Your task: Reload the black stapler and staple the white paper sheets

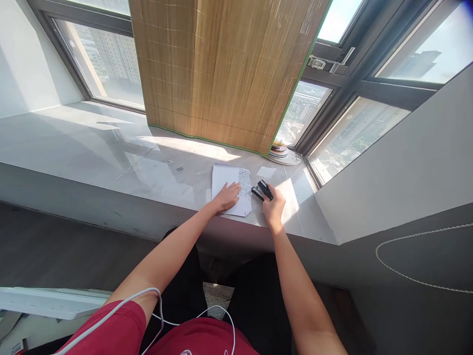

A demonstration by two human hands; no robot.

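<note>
A stack of white paper [232, 206], with small dark print or writing on its upper right part, lies on the windowsill near the front edge. My left hand [227, 196] rests flat on it, fingers spread. Just right of the paper, my right hand [274, 203] grips a black stapler [264, 189], whose jaws are apart and point toward the paper's right edge. A small white slip [266, 171] lies on the sill beyond the stapler.
A bamboo blind [229, 69] hangs down to the sill behind the paper. Stacked plates [280, 150] stand at the window corner. Small scraps [179, 169] lie left of the paper. A white cable [233, 328] crosses my lap, and a cord [391, 268] hangs at the right.
</note>
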